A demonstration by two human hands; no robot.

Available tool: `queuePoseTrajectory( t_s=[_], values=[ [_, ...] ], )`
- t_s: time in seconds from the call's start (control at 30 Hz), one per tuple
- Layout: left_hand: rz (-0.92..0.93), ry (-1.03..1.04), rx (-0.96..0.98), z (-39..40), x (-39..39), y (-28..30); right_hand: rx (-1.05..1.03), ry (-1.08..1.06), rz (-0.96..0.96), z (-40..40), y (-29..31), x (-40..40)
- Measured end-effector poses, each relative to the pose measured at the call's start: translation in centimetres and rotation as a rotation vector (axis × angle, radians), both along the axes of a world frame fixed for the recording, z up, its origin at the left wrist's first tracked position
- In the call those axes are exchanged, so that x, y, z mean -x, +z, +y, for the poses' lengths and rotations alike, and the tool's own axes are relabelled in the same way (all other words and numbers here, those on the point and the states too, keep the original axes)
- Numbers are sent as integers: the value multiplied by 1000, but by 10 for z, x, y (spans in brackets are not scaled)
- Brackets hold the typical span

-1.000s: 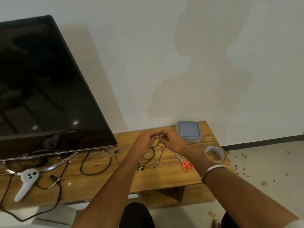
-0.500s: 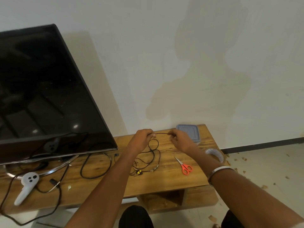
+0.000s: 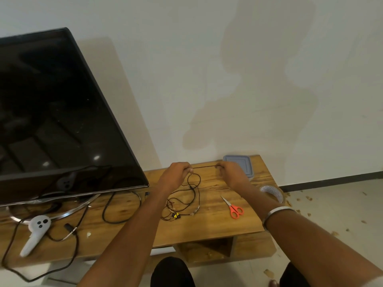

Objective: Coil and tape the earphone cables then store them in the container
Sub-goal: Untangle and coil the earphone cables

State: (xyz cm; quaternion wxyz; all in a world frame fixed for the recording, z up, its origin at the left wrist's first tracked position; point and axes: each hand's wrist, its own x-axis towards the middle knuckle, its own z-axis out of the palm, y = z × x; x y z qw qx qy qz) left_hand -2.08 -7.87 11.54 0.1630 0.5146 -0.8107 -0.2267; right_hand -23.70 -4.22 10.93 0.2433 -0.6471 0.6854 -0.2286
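Soft dim light, wide-angle bending, mild blur.

Big black TV (image 3: 51,121) sits well off to the left of the fingers, leaning back on its curved metal stand (image 3: 62,212). A white VR controller (image 3: 36,230) lies down-left of them on the wooden table (image 3: 207,228), with a loose black cable (image 3: 116,210) looping between it and the fingers.
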Motion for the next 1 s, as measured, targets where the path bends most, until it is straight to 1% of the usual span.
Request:
queuePoseTrajectory(
  t_s=[0.07, 0.23, 0.37, 0.43, 0.57, 0.67, 0.77, 0.83, 0.93, 1.0],
  values=[
    [12, 4, 4, -2, -2, 0, 8, -2, 7, 1, -2, 5],
    [29, -19, -3, 1, 17, 5, 32, 158, -49, 5, 4, -12],
    [20, -48, 4, 5, 28, 10, 43, 257, -1, 2, 12, -32],
    [18, -41, 9, 4, 25, 11, 30, 243, 25, 0, 16, -33],
    [25, -26, 6, 5, 15, 15, 76, 161, 93, -2, 17, -18],
    [32, -14, 0, 2, 7, 14, 80, 53, 75, -1, 15, -2],
    [24, -10, -6, 1, 4, 14, 93, 28, 56, 1, 11, 7],
    [33, -5, 4, 2, 7, 14, 97, 63, 24, 3, 12, 5],
    [37, -20, 7, 7, 18, 17, 104, 217, -23, 7, 15, -9],
    [17, -49, 13, 10, 26, 20, 103, 288, -13, 7, 19, -21]
  ],
)
